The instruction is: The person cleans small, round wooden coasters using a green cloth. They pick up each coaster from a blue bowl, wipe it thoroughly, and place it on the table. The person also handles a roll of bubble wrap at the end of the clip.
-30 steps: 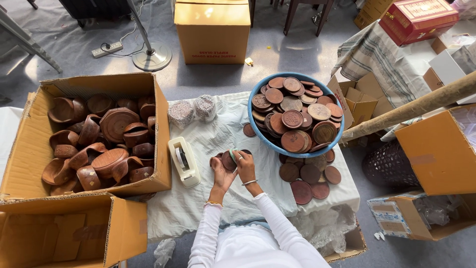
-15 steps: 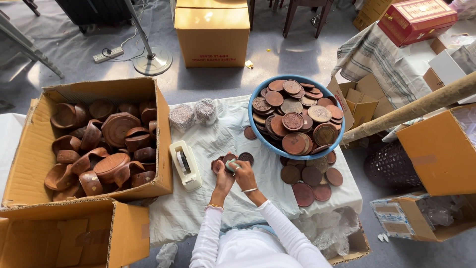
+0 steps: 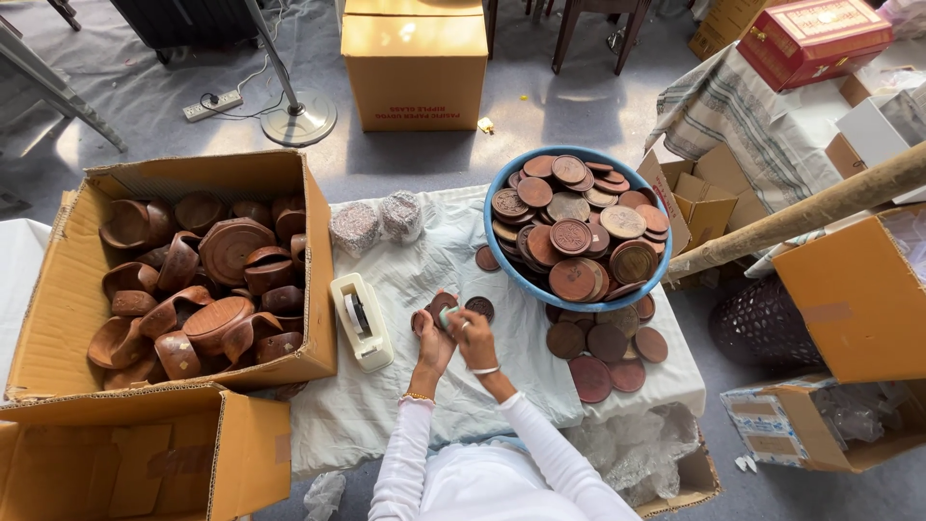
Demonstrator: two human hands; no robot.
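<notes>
Brown wooden disc (image 3: 440, 311) gripped in left hand (image 3: 431, 342) fingers; right hand (image 3: 473, 338) fingers pinch pale pad (image 3: 449, 316); one tape dispenser (image 3: 361, 319) beside.

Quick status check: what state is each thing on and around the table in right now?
Left hand: holding a brown disc.
Right hand: holding a small pale piece against that disc.
Blue basin: heaped with discs.
Box of wooden bowls: open, full.
Tape dispenser: lying untouched on the cloth.
Front cardboard box: flaps open.

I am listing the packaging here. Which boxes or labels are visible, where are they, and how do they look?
Closed cardboard box: top centre, tan, red print.
Open cardboard box: left, holds brown wooden pieces.
Red box: top right, gold trim.
Small labelled carton: lower right, blue-printed side.
</notes>
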